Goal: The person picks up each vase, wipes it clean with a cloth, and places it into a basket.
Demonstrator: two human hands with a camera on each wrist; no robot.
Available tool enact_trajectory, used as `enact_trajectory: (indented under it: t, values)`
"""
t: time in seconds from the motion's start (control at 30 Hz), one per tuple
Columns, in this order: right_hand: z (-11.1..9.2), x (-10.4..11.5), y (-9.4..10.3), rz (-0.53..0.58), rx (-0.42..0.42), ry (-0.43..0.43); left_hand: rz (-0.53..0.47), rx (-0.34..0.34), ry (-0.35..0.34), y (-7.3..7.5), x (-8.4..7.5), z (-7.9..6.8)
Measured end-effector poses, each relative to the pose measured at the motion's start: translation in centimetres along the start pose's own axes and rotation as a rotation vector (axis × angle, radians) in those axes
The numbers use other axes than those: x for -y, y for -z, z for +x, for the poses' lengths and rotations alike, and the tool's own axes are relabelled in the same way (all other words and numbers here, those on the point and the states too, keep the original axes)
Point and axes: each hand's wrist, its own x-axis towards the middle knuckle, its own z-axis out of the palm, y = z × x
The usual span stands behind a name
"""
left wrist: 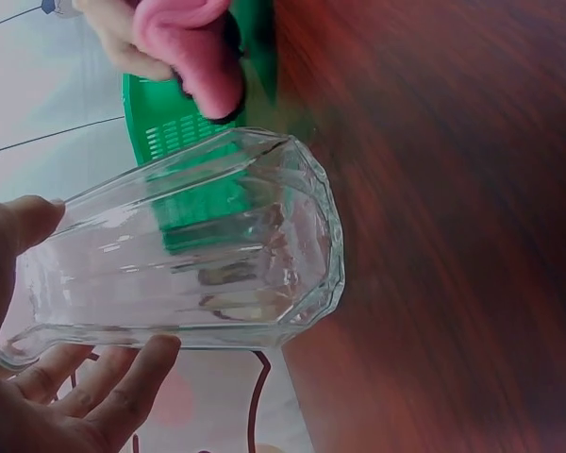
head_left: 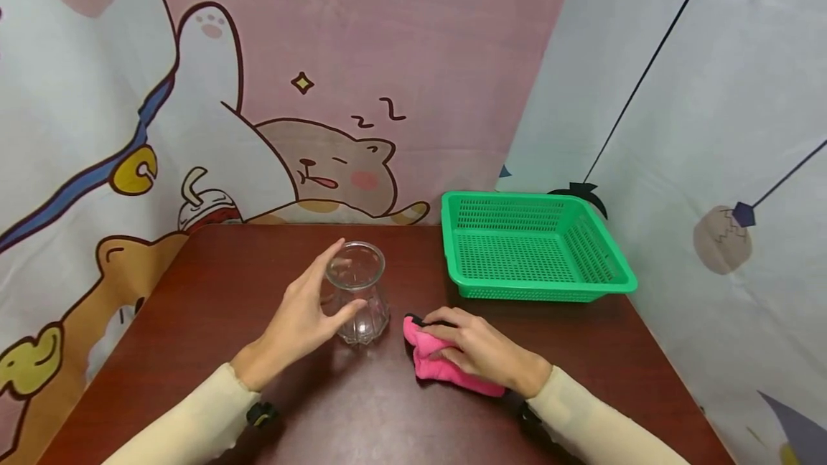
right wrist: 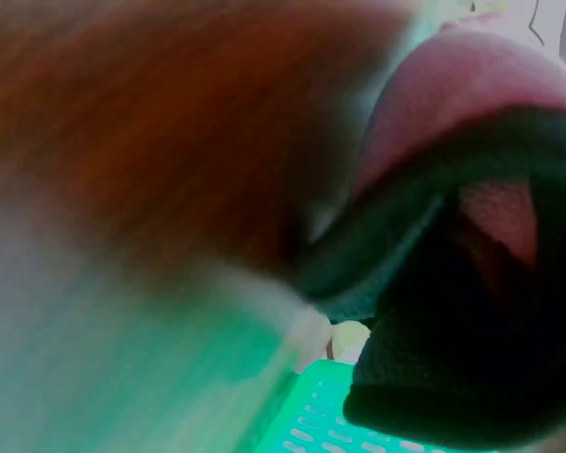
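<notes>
A clear glass vase (head_left: 364, 318) with a flared rim and faceted sides stands upright left of centre in the head view. My left hand (head_left: 300, 314) holds it from the left, thumb across the front and fingers round the far side, partly seen through the glass. In the left wrist view the vase (left wrist: 217, 245) lies between thumb and fingers. My right hand (head_left: 474, 346) grips a bunched pink cloth (head_left: 429, 357) with black edging, right of the vase. Up close in the right wrist view, the cloth (right wrist: 481, 85) is folded over and hides the fingers.
A green perforated plastic basket (head_left: 543, 293) sits at the back right of the dark reddish-brown table (head_left: 362, 422). Cartoon-printed fabric (head_left: 413, 41) hangs along the back and sides of the table.
</notes>
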Motion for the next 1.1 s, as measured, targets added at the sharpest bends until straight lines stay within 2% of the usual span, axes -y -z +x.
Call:
enact_trajectory:
  t: [0.23, 0.5, 0.7, 0.93, 1.1]
  values:
    - [0.8, 0.4, 0.7, 0.077, -0.151, -0.092, -0.008, 0.020, -0.012, 0.2, 0.1, 0.0]
    - [1.8, 0.7, 1.0, 0.080, -0.323, -0.126, 0.037, 0.019, -0.034, 0.3, 0.0, 0.0]
    - [2.6, 1.0, 1.1, 0.127, -0.378, -0.178, 0.069, 0.010, -0.049, 0.5, 0.0, 0.0]
    - [4.1, 1.5, 1.5, 0.162, -0.421, -0.233, 0.038, 0.015, -0.057, 0.6, 0.1, -0.1]
    - [5.1, 1.8, 1.6, 0.213, -0.447, -0.242, 0.053, 0.020, -0.046, 0.7, 0.2, -0.1]
